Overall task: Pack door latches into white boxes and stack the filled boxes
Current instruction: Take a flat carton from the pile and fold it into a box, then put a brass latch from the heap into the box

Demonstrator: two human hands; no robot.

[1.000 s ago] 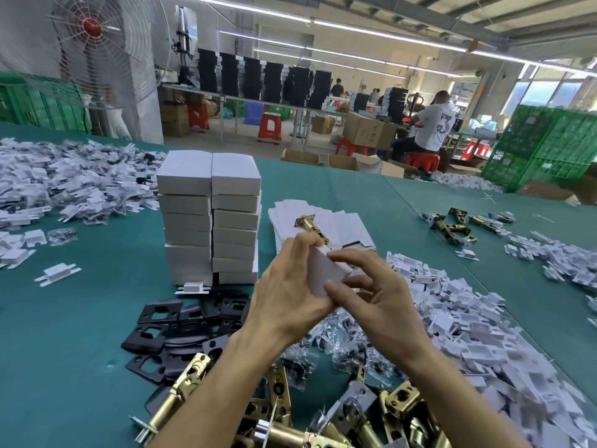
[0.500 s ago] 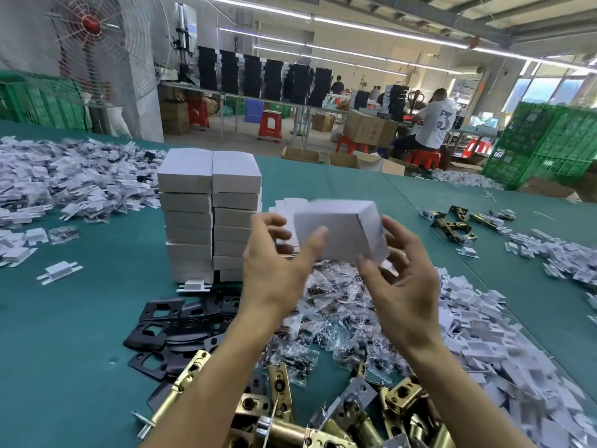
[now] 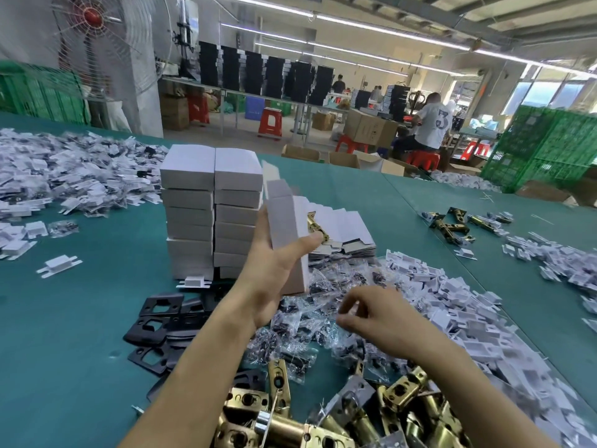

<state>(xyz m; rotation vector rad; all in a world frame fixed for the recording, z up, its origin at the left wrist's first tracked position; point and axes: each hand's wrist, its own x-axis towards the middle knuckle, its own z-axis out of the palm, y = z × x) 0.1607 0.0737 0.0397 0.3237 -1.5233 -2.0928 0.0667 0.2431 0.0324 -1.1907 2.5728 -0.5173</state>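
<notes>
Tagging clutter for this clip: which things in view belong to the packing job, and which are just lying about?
In the job: open white box in the left hand; right hand over the screw bags; brass latches; stacked white boxes; flat box blanks.
Lying about: fan; green crates; red stools.

The background was a proper factory floor: a big caged fan (image 3: 106,33) with a red hub stood far left, with green plastic crates (image 3: 42,95) below it and another wall of green crates (image 3: 542,147) off to the right. Tall stacks of black boxes (image 3: 274,76) lined a long bench (image 3: 232,93) at the back, with red stools (image 3: 270,121) underneath. A person in a white shirt (image 3: 433,124) sat near some brown cartons (image 3: 368,127), under long strip lights (image 3: 355,24).
</notes>
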